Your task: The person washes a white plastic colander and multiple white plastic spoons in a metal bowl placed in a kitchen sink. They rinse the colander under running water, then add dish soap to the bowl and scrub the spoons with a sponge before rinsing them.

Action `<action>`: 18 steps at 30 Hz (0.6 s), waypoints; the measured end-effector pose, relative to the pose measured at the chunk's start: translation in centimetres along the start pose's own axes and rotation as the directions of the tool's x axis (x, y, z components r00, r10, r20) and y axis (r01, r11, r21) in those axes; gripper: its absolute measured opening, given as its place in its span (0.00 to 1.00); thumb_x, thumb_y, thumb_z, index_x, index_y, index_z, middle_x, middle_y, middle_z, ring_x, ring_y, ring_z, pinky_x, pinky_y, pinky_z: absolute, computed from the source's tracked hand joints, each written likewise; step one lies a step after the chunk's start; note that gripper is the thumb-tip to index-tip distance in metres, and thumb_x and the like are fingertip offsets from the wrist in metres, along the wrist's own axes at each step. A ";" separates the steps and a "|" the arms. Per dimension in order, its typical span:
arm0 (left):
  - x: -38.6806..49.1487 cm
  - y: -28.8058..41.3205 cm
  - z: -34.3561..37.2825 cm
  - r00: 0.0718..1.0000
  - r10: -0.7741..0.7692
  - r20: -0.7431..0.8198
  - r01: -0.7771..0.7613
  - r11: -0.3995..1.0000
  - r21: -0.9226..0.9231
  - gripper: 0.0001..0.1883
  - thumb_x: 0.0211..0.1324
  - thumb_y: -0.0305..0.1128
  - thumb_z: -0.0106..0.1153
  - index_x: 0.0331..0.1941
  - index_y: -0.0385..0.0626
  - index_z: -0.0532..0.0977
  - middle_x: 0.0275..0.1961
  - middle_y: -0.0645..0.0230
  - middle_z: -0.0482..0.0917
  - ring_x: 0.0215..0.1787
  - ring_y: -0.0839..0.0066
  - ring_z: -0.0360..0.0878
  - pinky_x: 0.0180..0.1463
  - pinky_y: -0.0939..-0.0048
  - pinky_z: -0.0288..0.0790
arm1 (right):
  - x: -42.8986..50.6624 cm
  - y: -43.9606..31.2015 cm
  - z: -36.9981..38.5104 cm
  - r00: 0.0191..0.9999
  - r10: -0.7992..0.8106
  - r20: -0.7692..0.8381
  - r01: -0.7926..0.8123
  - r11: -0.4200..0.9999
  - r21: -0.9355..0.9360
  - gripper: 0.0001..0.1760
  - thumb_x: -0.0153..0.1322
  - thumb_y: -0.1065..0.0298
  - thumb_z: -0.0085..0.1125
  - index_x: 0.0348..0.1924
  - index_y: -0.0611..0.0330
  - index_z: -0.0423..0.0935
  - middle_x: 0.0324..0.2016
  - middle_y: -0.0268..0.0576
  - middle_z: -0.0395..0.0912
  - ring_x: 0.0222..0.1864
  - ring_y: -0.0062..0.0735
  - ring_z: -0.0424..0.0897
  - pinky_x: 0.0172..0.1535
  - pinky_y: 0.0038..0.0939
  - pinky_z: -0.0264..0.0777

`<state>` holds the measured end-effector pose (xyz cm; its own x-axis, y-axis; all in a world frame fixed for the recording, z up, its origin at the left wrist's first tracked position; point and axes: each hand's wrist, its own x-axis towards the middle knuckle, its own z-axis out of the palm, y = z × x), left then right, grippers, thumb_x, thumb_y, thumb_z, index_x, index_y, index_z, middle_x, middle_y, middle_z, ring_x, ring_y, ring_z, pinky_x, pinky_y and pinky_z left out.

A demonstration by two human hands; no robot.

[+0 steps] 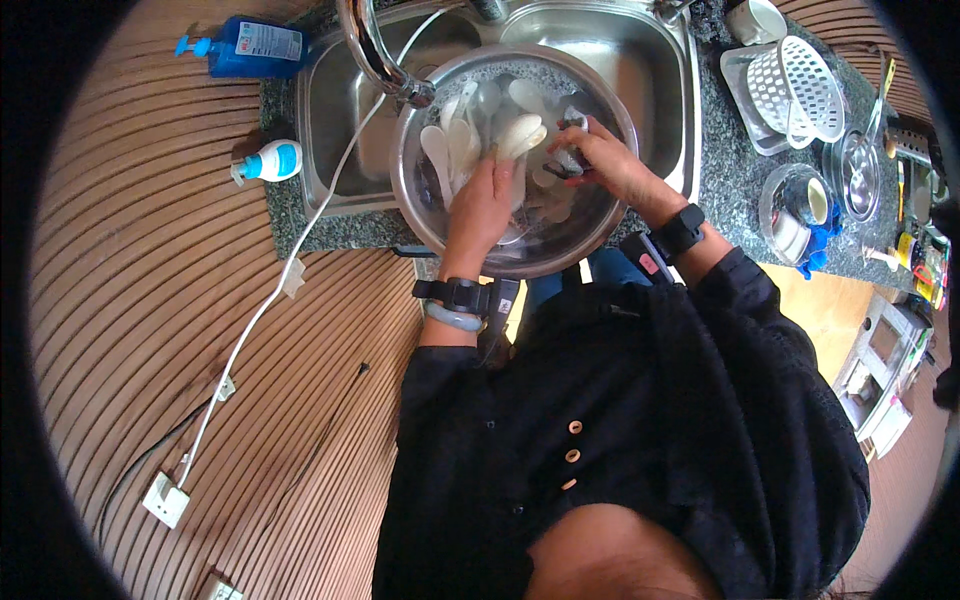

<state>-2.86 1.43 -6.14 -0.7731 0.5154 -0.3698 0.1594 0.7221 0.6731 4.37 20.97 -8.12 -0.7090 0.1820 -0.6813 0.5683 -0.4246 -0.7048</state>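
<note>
A large stainless steel basin (406, 196) of soapy water rests over the double sink in front of me. Inside it lie several white soup spoons (433, 148), partly under the suds. My left hand (484, 196) grips white spoons (520, 135) by their handles, with the bowls pointing up and away from me; how many is hard to tell. To its right, my right hand (604, 161) holds a grey scrubbing cloth (568, 159) above the water, apart from the spoons. Foam and the hand hide part of the basin's contents.
A chrome faucet (375, 56) arches over the basin's left rim. Left of the sink (679, 112) are a blue soap bottle (259, 49) and a white pump bottle (274, 160). A white cable (330, 184) crosses the sink. A white perforated basket (802, 86) and a clear bowl (772, 195) stand right.
</note>
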 end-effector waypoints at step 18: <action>-0.2 1.3 0.9 0.989 0.115 -0.092 -0.136 0.954 -0.266 0.10 0.69 0.32 0.50 0.44 0.37 0.73 0.29 0.68 0.80 0.30 0.79 0.75 0.35 0.72 0.69 | -4.7 -2.7 3.2 0.468 -0.854 0.229 0.712 0.211 -0.670 0.23 0.68 0.65 0.63 0.55 0.61 0.73 0.51 0.51 0.77 0.57 0.52 0.73 0.58 0.44 0.65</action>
<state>-1.95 2.70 -5.77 -0.8030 0.5500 -0.2294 0.0935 0.4964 0.8630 4.80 18.45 -2.40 -0.9124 0.2448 0.3281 -0.1054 0.6340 -0.7661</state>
